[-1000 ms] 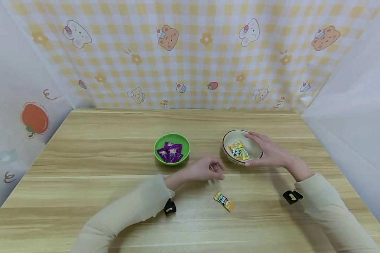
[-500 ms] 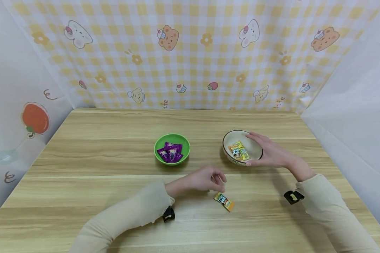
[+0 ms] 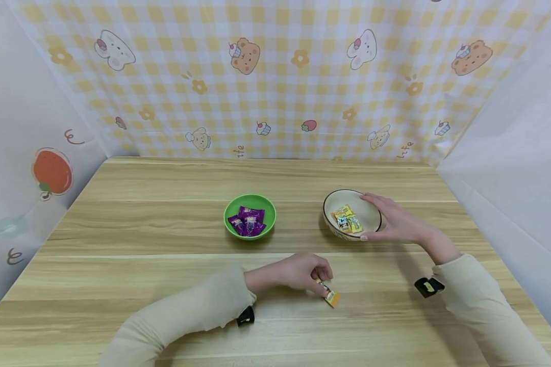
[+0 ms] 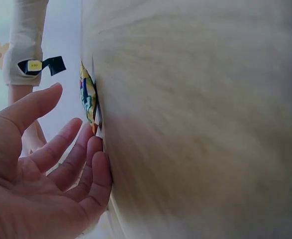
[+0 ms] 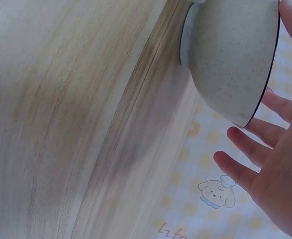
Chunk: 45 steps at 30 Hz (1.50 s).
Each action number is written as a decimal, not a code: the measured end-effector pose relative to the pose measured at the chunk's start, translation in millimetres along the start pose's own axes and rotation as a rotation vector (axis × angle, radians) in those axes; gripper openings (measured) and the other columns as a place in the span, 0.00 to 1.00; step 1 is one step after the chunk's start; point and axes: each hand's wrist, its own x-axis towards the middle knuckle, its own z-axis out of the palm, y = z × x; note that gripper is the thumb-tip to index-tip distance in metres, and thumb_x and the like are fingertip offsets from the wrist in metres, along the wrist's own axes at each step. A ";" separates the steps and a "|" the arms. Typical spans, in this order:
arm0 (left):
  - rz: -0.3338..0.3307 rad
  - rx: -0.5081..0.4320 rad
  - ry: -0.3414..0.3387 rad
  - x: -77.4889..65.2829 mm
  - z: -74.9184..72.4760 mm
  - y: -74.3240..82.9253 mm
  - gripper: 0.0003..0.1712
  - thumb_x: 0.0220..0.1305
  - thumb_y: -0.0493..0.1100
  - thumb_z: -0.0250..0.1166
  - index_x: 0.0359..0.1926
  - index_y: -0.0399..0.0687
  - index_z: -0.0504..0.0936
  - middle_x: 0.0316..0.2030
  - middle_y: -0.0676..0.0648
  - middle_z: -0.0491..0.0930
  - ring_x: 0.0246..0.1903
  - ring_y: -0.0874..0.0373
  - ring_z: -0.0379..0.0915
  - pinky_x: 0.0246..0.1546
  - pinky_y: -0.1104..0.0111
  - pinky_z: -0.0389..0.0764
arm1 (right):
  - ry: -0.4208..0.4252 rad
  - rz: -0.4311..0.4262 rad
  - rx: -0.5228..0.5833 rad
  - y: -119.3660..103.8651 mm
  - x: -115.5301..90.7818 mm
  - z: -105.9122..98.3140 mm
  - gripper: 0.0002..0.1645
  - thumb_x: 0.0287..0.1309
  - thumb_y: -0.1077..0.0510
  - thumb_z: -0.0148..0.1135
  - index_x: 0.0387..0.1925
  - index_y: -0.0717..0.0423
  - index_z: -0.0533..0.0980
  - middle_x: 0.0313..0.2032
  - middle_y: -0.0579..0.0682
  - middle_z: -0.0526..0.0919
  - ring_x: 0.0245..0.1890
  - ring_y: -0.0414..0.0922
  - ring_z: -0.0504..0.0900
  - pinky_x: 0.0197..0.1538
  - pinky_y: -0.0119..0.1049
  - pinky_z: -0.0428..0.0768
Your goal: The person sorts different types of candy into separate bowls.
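A yellow-orange candy packet [image 3: 332,297] lies on the table, its far end covered by the left hand [image 3: 300,272]. In the left wrist view the left fingertips reach down to the wood by the packet [image 4: 88,97], and the thumb stands apart from it. The right hand [image 3: 398,221] spans the right side of a cream bowl [image 3: 372,216] with a dark rim, thumb on the near side and fingers at the far side. In the right wrist view these fingers look straight and spread, some off the bowl [image 5: 230,55]. Yellow candy packets [image 3: 346,219] lie inside this bowl.
A green bowl [image 3: 231,208] with several purple candy packets [image 3: 250,221] stands left of the cream bowl. The wooden table [image 3: 142,219] ends at a yellow checked curtain [image 3: 275,92]. White sheets hang at both sides.
The left hand has come down toward the near side of the table and now covers part of the loose candy packet. The right hand has stayed at the cream bowl.
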 end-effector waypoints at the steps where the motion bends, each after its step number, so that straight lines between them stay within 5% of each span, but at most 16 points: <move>1: 0.009 0.036 -0.007 0.1 0.6 0.7 0.13 0.45 0.37 0.70 0.34 0.42 0.78 0.26 0.54 0.74 0.28 0.67 0.68 0.30 0.82 0.68 | 0.002 -0.003 0.000 0.1 0.0 0.1 0.55 0.37 0.40 0.68 0.63 0.60 0.55 0.60 0.64 0.57 0.57 0.60 0.56 0.52 0.57 0.61; 8: 0.072 0.320 -0.026 -1.1 2.9 6.1 0.10 0.45 0.42 0.70 0.30 0.48 0.79 0.23 0.58 0.70 0.25 0.68 0.64 0.28 0.82 0.63 | 0.005 -0.005 0.007 0.6 -0.5 0.5 0.55 0.37 0.40 0.68 0.63 0.60 0.55 0.59 0.63 0.58 0.57 0.59 0.57 0.51 0.56 0.62; 14: 0.061 0.443 -0.006 -3.1 3.6 7.7 0.09 0.44 0.44 0.69 0.26 0.52 0.77 0.22 0.58 0.67 0.24 0.69 0.60 0.27 0.81 0.61 | 0.001 0.003 0.008 -0.3 -0.6 0.5 0.55 0.38 0.39 0.68 0.63 0.60 0.54 0.60 0.64 0.57 0.57 0.60 0.56 0.52 0.56 0.61; 28: 0.041 0.372 0.011 -3.1 3.9 7.7 0.11 0.46 0.42 0.68 0.23 0.53 0.71 0.18 0.60 0.67 0.20 0.70 0.61 0.22 0.81 0.61 | 0.003 -0.009 0.011 0.6 -0.5 1.4 0.55 0.38 0.40 0.69 0.63 0.61 0.54 0.60 0.64 0.57 0.58 0.60 0.56 0.53 0.57 0.60; 45: -0.018 0.269 0.008 -2.3 -1.1 10.7 0.03 0.51 0.40 0.65 0.27 0.51 0.79 0.20 0.62 0.70 0.21 0.70 0.65 0.23 0.80 0.66 | -0.009 0.001 0.023 -1.4 -1.2 0.4 0.55 0.39 0.40 0.68 0.63 0.60 0.54 0.60 0.63 0.57 0.58 0.59 0.56 0.53 0.56 0.61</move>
